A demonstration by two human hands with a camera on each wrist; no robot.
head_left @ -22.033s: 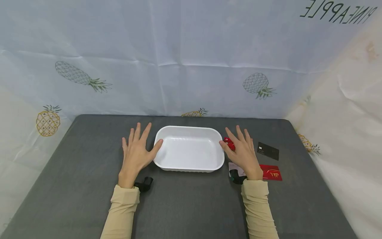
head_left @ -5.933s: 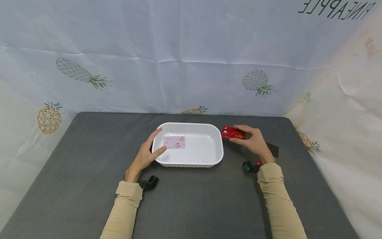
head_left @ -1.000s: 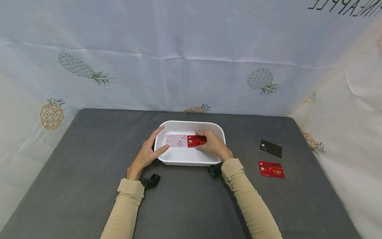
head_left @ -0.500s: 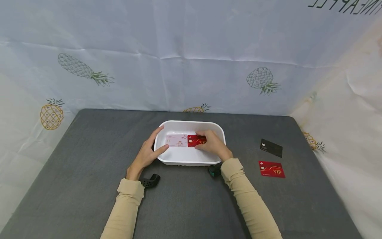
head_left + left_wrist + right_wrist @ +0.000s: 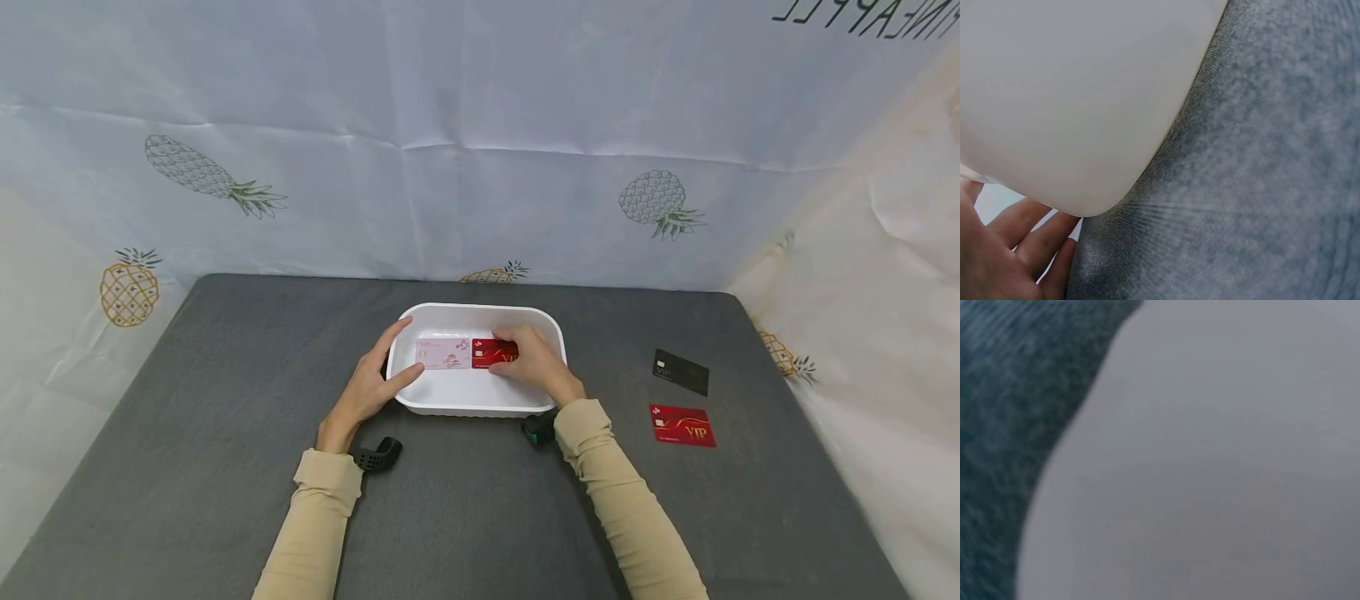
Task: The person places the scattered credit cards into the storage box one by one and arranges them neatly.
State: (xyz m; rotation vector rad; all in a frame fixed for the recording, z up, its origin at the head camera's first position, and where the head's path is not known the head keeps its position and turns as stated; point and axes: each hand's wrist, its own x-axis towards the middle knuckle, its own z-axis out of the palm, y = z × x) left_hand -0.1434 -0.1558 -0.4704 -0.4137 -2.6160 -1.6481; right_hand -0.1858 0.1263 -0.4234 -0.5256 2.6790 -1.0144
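Note:
In the head view, a white rectangular tray (image 5: 450, 392) stands near the middle of the table. My left hand (image 5: 367, 387) holds its left end, thumb over the rim and fingers along the outside. A pale pink VIP card (image 5: 442, 354) lies flat inside. Right beside it is a red VIP card (image 5: 483, 354), whose right part my right hand (image 5: 536, 367) covers. Thumb and fingertips pinch that card at its near and far edges. The left wrist view shows the fingers (image 5: 1041, 244) against the tray's wall (image 5: 1072, 125); the right wrist view shows only blurred tray (image 5: 1197, 462) and tabletop.
On the dark grey table (image 5: 480, 517), right of the tray, lie a black VIP card (image 5: 681, 372), set at a slant, and a second red VIP card (image 5: 682, 426) in front of it. A pineapple-print cloth (image 5: 450, 208) hangs behind the table.
The pink card and one red card, on the table in the oldest frame, are now in the tray. My right hand carried the red card leftward into it; over the last second nothing visibly moves.

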